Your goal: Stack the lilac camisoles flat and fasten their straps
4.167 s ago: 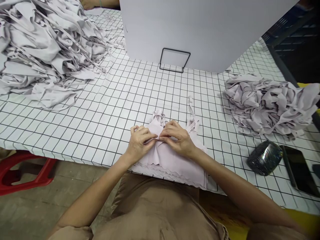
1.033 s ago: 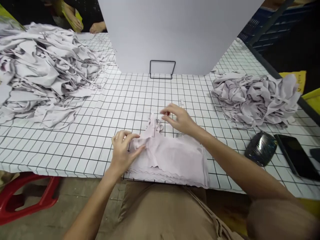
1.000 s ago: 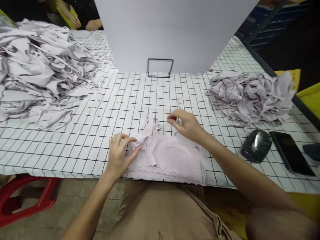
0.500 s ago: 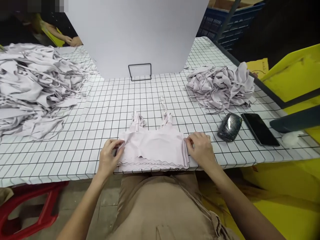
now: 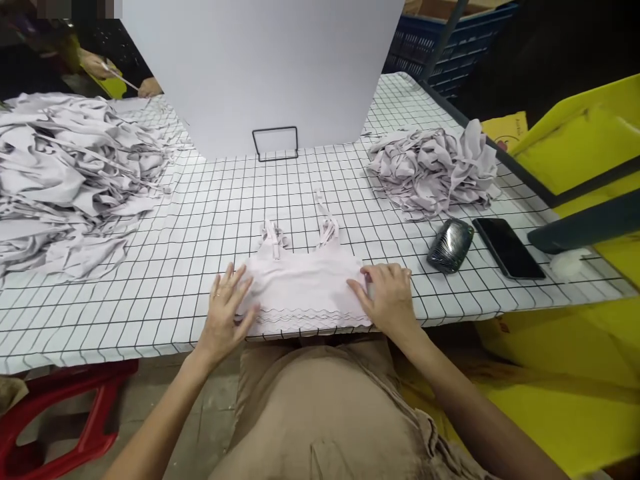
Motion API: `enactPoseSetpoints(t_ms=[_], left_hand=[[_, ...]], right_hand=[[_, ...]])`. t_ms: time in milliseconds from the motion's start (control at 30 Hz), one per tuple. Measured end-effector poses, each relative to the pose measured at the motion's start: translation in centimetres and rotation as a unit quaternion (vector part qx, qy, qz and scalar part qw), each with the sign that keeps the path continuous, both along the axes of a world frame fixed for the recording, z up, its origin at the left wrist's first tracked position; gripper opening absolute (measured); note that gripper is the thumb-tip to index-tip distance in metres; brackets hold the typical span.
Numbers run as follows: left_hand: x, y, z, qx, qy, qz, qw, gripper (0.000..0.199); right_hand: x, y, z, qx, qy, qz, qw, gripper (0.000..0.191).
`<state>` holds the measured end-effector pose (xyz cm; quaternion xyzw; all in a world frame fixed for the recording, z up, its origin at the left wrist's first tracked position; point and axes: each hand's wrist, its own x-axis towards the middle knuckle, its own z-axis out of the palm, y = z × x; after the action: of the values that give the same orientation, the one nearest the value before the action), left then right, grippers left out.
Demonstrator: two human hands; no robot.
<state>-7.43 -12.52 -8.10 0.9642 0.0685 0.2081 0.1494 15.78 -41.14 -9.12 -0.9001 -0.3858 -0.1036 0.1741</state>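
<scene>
1. a pale pink stack of thin fabric garments with wavy hems point(image 5: 307, 287) lies flat near the front edge of the white, black-gridded tablecloth point(image 5: 240, 193), between both hands.
2. the left hand point(image 5: 225, 310) touches the stack's left edge, fingers spread and thumb well apart from them.
3. the right hand point(image 5: 387, 297) is at the right edge, its thumb and bent fingers parted, with a gap between.
4. narrow pale pink straps point(image 5: 274, 237) lie bunched at the stack's far side.
5. beyond the right hand, a dark, glossy, ribbed object point(image 5: 450, 245) sits just beside a flat black phone point(image 5: 509, 248).
</scene>
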Motion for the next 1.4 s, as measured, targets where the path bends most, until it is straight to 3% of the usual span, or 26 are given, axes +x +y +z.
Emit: enactPoseSetpoints(t_ms=[100, 167, 333, 400, 467, 533, 600, 700, 767, 833, 933, 1000, 1100, 1167, 1233, 1300, 1400], left_hand=[[0.7, -1.1, 0.3, 0.008, 0.018, -0.083, 0.996, 0.07], [1.1, -1.4, 0.2, 0.01, 0.02, -0.097, 0.995, 0.065], [2.2, -1.2, -0.6, 0.06, 0.049, -0.047, 0.996, 0.063], [2.3, -1.0, -1.0, 0.088, 0.069, -0.032, 0.993, 0.068], [2.5, -0.8, -1.2, 0.095, 0.055, -0.027, 0.994, 0.066], [3.4, -0.9, -0.9, 0.079, 0.013, -0.03, 0.996, 0.058], [5.5, -1.2, 0.0, 0.036, -0.035, -0.039, 0.998, 0.047], [9.9, -1.5, 2.1, -0.083, -0.075, -0.049, 0.993, 0.035], [12.9, -1.4, 3.3, -0.18, -0.069, -0.042, 0.98, 0.031], [15.1, -0.9, 3.9, -0.301, -0.032, -0.017, 0.953, 0.028], [17.6, 0.0, 3.9, -0.494, 0.046, 0.024, 0.868, 0.029], [19.0, 0.3, 3.7, -0.543, 0.027, 0.042, 0.839, 0.039], [21.2, 0.3, 4.2, -0.475, -0.049, 0.016, 0.879, 0.063], [22.4, 0.3, 4.9, -0.451, -0.008, -0.045, 0.891, 0.053], [22.9, 0.3, 5.6, -0.474, 0.059, -0.072, 0.876, 0.032], [22.7, 0.5, 6.0, -0.499, 0.078, -0.038, 0.862, 0.025], [21.4, 0.3, 6.2, -0.503, 0.029, 0.021, 0.864, 0.021]], right_hand=[[-0.5, 1.6, 0.4, -0.017, -0.017, -0.05, 0.998, 0.029], [-1.3, 2.7, 0.5, -0.011, -0.029, -0.035, 0.999, 0.03], [-3.6, 3.0, 0.1, -0.057, -0.002, 0.168, 0.984, 0.061], [-2.6, 2.2, -0.1, -0.062, 0.019, 0.186, 0.98, 0.066], [0.1, 1.8, 0.2, -0.022, 0.046, 0.154, 0.987, 0.054], [3.9, 3.1, 1.3, 0.039, 0.073, 0.111, 0.99, 0.039], [8.0, 6.4, 2.7, 0.073, 0.1, 0.072, 0.99, 0.03], [12.8, 13.5, 4.3, 0.059, 0.162, 0.022, 0.985, 0.023], [14.6, 17.3, 4.7, 0.047, 0.196, 0.015, 0.979, 0.026], [15.5, 19.1, 4.7, 0.052, 0.228, 0.031, 0.972, 0.025], [15.6, 18.4, 4.8, 0.088, 0.281, 0.094, 0.951, 0.013], [15.2, 16.8, 5.2, 0.11, 0.315, 0.144, 0.932, 0.01], [14.5, 15.0, 6.1, 0.129, 0.356, 0.234, 0.896, 0.013], [14.1, 14.3, 6.6, 0.142, 0.355, 0.286, 0.879, 0.012], [13.9, 13.9, 6.8, 0.15, 0.325, 0.303, 0.883, 0.01], [13.9, 13.5, 6.6, 0.152, 0.282, 0.295, 0.9, 0.008], [13.7, 13.1, 6.0, 0.176, 0.208, 0.3, 0.914, 0.011]])
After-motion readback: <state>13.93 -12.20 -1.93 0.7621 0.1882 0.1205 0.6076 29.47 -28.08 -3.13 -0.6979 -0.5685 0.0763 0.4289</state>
